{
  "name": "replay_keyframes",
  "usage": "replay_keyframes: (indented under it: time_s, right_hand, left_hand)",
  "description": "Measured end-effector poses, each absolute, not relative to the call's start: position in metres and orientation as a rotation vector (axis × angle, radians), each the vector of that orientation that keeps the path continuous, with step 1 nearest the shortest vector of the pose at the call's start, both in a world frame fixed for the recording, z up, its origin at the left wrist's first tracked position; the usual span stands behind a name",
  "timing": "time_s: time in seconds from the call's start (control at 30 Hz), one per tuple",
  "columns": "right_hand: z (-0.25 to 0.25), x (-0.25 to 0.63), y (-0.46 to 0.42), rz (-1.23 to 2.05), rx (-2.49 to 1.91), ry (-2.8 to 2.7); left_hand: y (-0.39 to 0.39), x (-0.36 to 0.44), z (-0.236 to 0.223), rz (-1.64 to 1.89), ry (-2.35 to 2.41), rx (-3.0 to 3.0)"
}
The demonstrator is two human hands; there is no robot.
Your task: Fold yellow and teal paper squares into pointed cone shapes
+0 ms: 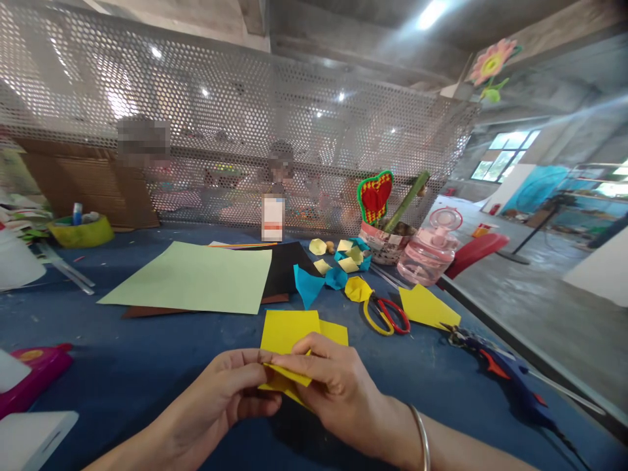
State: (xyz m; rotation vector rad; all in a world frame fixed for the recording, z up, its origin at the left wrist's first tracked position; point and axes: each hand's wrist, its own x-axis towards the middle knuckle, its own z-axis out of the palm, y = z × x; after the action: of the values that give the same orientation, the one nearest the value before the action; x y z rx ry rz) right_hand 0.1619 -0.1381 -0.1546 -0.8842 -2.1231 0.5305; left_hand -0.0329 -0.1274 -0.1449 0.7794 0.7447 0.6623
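A small folded piece of yellow paper (289, 374) is held between my two hands, above the dark blue table. My left hand (233, 386) pinches its left edge between thumb and fingers. From the right, my right hand (333, 383) grips the same piece, partly covering it. Just behind them lie flat yellow paper squares (289, 327). Farther back are a folded blue paper piece (308, 286), a blue paper shape (336, 278) and a yellow one (359, 288). Scissors with red and yellow handles (385, 315) rest to the right.
Pale green paper (196, 275) lies over dark sheets at the back left. A blue glue gun (505, 373) sits on the right, near more yellow paper (429, 306). A pink bottle (428, 255) and a decorated pot (385, 242) stand behind. A magenta tool (39, 373) is at left.
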Motion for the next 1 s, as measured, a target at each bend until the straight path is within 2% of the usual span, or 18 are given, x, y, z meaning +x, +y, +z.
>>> replay_keyframes:
  time_s: [0.27,0.8,0.9,1.0]
  right_hand:
    - [-0.147,0.156,-0.133,0.662,-1.035,-1.91]
    - [-0.14,0.159,-0.139,0.794,-1.019,-2.014]
    - [-0.145,0.164,-0.135,0.654,-1.016,-2.03]
    - [-0.15,0.171,-0.132,0.261,-0.952,-2.149]
  left_hand:
    - [-0.128,-0.029,-0.148,0.731,0.765,0.907]
    - [-0.127,-0.026,-0.157,0.709,0.859,1.166]
    - [-0.127,-0.027,-0.152,0.81,0.796,1.128]
    - [-0.125,-0.028,-0.153,0.839,0.837,1.155]
